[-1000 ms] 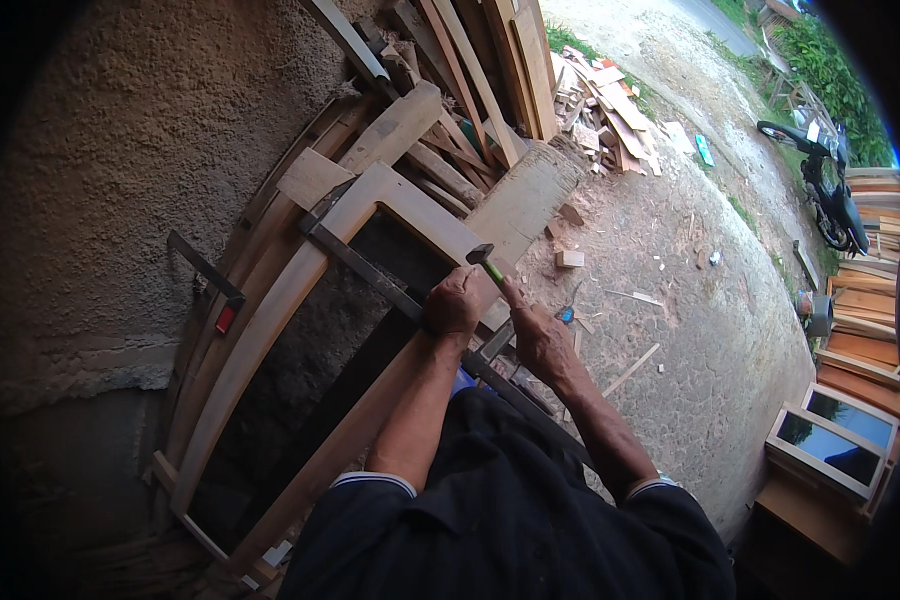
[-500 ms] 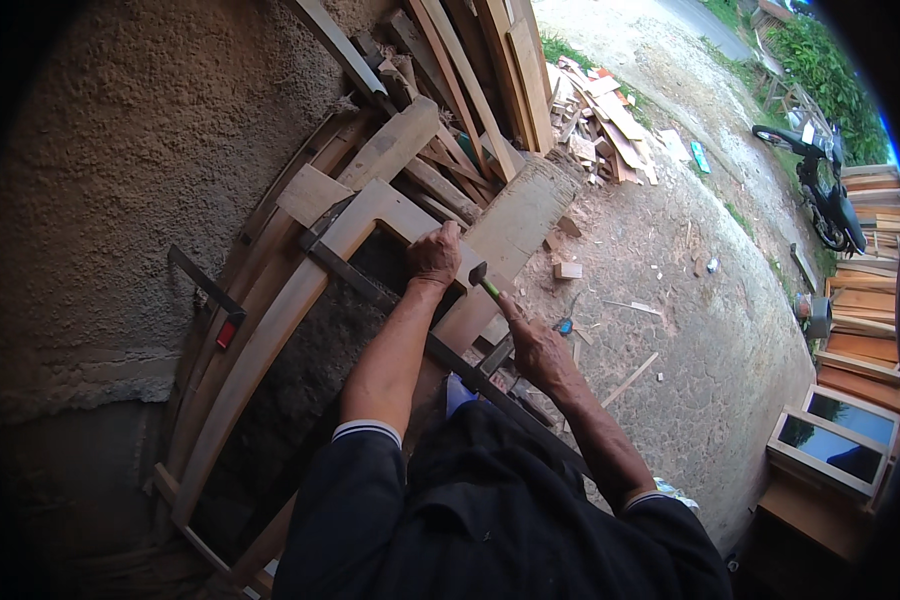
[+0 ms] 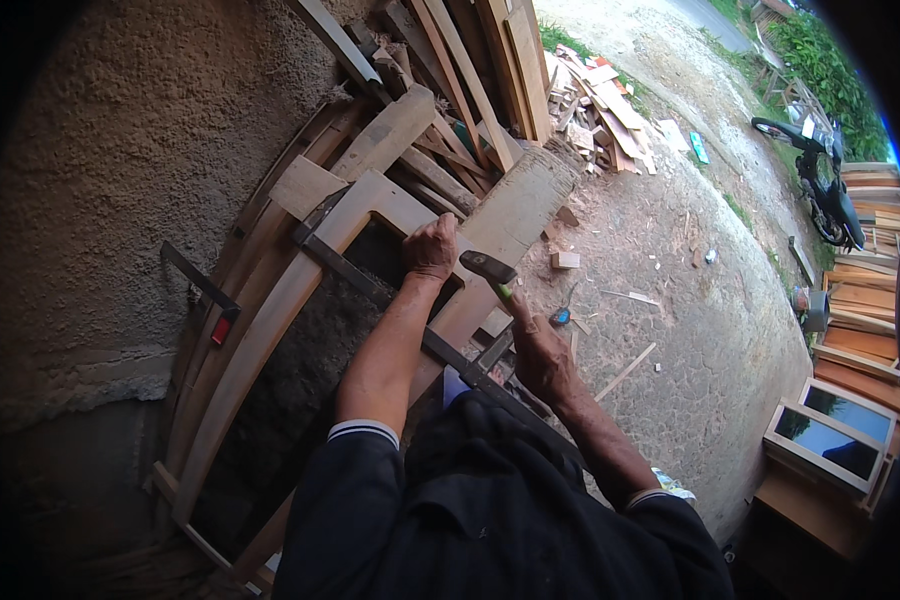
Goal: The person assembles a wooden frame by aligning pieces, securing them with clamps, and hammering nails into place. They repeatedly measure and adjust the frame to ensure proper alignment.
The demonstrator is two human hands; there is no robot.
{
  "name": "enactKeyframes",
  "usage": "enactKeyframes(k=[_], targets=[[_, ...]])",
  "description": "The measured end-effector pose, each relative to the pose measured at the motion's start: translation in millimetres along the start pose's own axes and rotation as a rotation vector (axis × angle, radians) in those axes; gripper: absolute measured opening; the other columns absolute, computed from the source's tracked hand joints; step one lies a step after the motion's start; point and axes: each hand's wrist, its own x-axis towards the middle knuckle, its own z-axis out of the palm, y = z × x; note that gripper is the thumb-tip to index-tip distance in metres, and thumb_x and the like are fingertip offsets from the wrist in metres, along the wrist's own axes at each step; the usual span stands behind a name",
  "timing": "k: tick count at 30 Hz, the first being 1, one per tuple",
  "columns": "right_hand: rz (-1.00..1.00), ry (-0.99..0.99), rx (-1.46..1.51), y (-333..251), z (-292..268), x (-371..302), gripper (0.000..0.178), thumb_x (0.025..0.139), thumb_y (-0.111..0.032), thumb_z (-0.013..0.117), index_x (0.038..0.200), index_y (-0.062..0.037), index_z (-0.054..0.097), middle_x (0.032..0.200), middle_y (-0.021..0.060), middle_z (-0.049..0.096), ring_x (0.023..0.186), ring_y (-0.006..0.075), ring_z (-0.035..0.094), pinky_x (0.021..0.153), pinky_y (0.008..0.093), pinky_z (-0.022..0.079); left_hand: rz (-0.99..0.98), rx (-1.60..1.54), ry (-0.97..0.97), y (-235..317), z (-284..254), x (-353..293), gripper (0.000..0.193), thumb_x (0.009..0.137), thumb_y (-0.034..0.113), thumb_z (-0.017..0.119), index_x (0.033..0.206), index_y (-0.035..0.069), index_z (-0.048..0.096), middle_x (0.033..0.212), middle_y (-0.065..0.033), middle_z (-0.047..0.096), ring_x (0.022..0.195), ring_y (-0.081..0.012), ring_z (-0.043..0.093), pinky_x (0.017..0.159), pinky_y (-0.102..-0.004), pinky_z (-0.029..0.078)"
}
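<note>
Hammer (image 3: 486, 266), dark-headed with a green handle, is in the right hand (image 3: 545, 360), which is clamped round that handle; the head sits beyond this hand's fingers, near the left hand (image 3: 431, 247) but apart from it. The left hand's fingers curl together into a fist at the end rail of a wooden frame (image 3: 270, 330); one cannot tell whether they grip anything. From there the frame's long side runs leftward and back toward the body. Nearer the body than the left hand, a dark metal bar (image 3: 348, 271) crosses the frame. Right of the left hand lies a wide board (image 3: 520, 210). Beyond the right hand is a small wood block (image 3: 566, 261), and farther off, a scrap heap (image 3: 615, 115); well to its right stands a motorcycle (image 3: 825, 195).
</note>
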Motion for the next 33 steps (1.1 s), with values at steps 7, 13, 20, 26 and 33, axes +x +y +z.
enactKeyframes(k=[7,13,20,26,33], targets=[[0.241,-0.214,-0.064,2.5,2.0,-1.9,0.077,0.092,-0.001,0.049,0.162,-0.0244,0.026,0.076,0.0225,0.057,0.065,0.0402,0.062,0.061,0.0531,0.049,-0.022,0.019,-0.038,2.8,-4.5,2.9,0.009,0.097,0.020,0.054,0.091,0.015,0.058,0.077,-0.0103,0.071,0.074,-0.0322,0.072,0.061,-0.0457,0.057],[0.259,-0.262,-0.095,2.5,1.4,-7.4,0.076,0.092,-0.002,0.050,0.161,-0.0252,0.028,0.079,0.0226,0.058,0.067,0.0396,0.063,0.060,0.0524,0.048,-0.007,-0.003,-0.001,3.5,-5.6,0.9,0.009,0.096,0.023,0.060,0.093,0.015,0.061,0.079,-0.0100,0.072,0.076,-0.0334,0.073,0.060,-0.0480,0.057],[0.241,-0.251,-0.096,4.8,4.3,-3.6,0.074,0.094,-0.006,0.049,0.161,-0.0279,0.027,0.078,0.0237,0.058,0.065,0.0396,0.064,0.057,0.0530,0.047,0.003,0.013,0.022,6.1,-9.3,3.5,0.008,0.096,0.021,0.056,0.090,0.015,0.058,0.077,-0.0096,0.070,0.074,-0.0326,0.072,0.060,-0.0465,0.057],[0.191,-0.228,-0.153,1.7,0.6,-6.7,0.074,0.095,-0.007,0.049,0.162,-0.0298,0.025,0.076,0.0212,0.059,0.062,0.0381,0.063,0.057,0.0524,0.049,-0.008,0.009,0.022,5.9,-9.3,-0.9,0.008,0.096,0.021,0.057,0.090,0.015,0.058,0.077,-0.0091,0.071,0.072,-0.0331,0.072,0.059,-0.0479,0.056],[0.239,-0.300,-0.176,5.3,3.6,-4.6,0.075,0.095,-0.008,0.048,0.162,-0.0306,0.024,0.077,0.0217,0.059,0.063,0.0386,0.065,0.059,0.0516,0.052,-0.001,0.004,0.023,3.8,-7.5,1.3,0.006,0.095,0.019,0.057,0.091,0.015,0.058,0.076,-0.0093,0.070,0.072,-0.0333,0.072,0.059,-0.0474,0.056]])
